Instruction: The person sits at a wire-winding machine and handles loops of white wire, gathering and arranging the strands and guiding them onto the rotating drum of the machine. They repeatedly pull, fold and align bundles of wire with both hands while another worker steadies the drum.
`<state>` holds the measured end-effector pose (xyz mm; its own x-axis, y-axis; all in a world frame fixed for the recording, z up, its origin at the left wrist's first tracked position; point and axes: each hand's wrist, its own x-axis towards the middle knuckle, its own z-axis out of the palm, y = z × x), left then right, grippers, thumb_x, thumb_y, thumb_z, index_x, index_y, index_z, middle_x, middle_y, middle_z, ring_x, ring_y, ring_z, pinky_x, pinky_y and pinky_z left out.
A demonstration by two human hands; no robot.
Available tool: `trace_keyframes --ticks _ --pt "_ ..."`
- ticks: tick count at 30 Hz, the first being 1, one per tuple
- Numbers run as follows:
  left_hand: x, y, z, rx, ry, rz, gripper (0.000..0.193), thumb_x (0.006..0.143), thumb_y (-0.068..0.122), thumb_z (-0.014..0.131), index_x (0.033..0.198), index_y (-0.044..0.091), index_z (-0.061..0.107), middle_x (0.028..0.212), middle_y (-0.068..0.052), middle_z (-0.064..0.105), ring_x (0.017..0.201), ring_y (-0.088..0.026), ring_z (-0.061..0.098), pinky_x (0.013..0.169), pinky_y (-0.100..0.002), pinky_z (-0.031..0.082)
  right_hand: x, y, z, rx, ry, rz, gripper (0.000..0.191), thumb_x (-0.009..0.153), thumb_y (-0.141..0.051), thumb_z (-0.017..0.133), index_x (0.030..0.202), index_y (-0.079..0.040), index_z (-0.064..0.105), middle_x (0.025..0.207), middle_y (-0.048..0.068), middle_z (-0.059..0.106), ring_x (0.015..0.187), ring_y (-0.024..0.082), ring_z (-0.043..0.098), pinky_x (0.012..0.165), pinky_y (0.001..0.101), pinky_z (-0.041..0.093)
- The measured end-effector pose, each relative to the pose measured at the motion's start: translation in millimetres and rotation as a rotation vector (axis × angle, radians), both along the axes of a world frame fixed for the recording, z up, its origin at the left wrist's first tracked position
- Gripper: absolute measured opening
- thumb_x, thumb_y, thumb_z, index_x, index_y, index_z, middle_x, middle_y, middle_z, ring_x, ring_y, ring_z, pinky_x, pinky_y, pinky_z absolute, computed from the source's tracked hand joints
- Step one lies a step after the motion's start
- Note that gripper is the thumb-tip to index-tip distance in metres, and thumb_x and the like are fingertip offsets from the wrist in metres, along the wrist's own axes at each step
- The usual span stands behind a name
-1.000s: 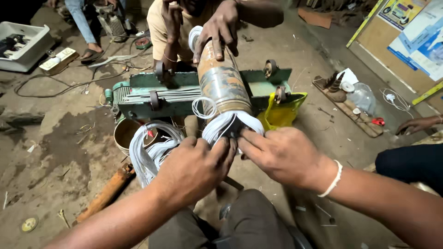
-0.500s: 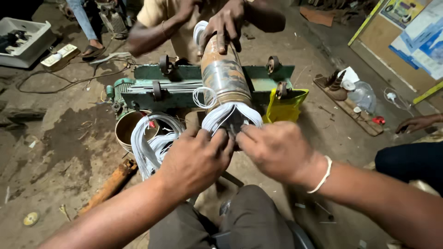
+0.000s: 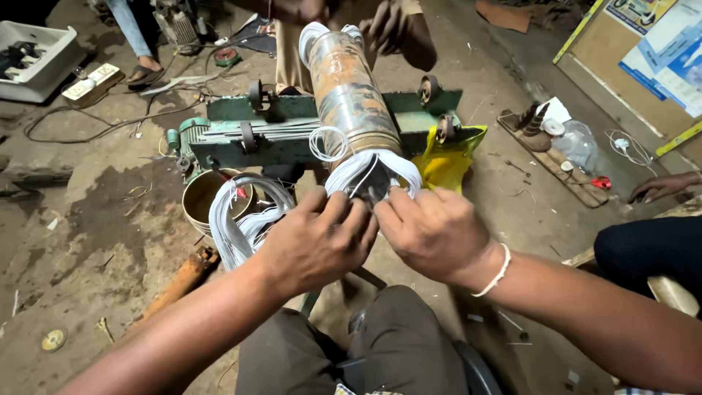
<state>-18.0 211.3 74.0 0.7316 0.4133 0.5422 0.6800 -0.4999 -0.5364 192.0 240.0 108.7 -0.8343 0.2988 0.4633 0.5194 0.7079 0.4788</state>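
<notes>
We are working with both hands close together at the near end of the stator point(image 3: 349, 95), a long rusty cylinder lying on the green stand point(image 3: 292, 121). Our left hand point(image 3: 318, 238) is curling its fingers over the white coil point(image 3: 373, 174) bulging out of that end, and our right hand point(image 3: 433, 232), a white band at its wrist, is pinching the same windings from 3 o'clock. The two hands are nearly touching, both gripping the coil, not closed into fists.

At 9 o'clock of our left hand a loose bundle of white wire point(image 3: 238, 216) is hanging down over a round tin point(image 3: 201, 201). At 1 o'clock of our right hand a yellow bag point(image 3: 446, 157) is lying against the stand. At 12 o'clock, at the far end of the stator, another person's hand point(image 3: 387, 29) is resting on the white windings there. At 3 o'clock, well apart, a third hand point(image 3: 662, 186) is lying on the floor near a wooden board point(image 3: 548, 157) with small parts. At 10 o'clock, far off, a white tray point(image 3: 36, 58) is sitting on the ground.
</notes>
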Motion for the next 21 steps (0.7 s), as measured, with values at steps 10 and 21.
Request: trace_keyframes --ticks 10,21 --pt "10.1 -1.7 -11.3 -0.156 -0.222 0.033 0.035 0.081 0.024 0.063 0.111 0.009 0.073 0.095 -0.003 0.063 0.078 -0.021 0.061 0.067 -0.036 0.047 9.1 11.2 11.3 -0.366 0.05 -0.139 0.007 0.086 -0.02 0.065 0.089 -0.014 0.067 0.087 0.004 0.065 0.064 0.028 0.069 0.052 0.0416 0.051" --pt "-159.6 95.1 7.0 -0.236 -0.811 0.288 0.014 0.097 0.017 0.072 0.109 0.013 0.077 0.1 -0.012 0.075 0.091 -0.033 0.072 0.079 -0.043 0.056 14.8 13.7 -9.0 -0.285 0.198 0.104 0.019 0.087 -0.024 0.073 0.097 -0.008 0.071 0.091 0.006 0.067 0.063 0.024 0.067 0.053 0.038 0.05"
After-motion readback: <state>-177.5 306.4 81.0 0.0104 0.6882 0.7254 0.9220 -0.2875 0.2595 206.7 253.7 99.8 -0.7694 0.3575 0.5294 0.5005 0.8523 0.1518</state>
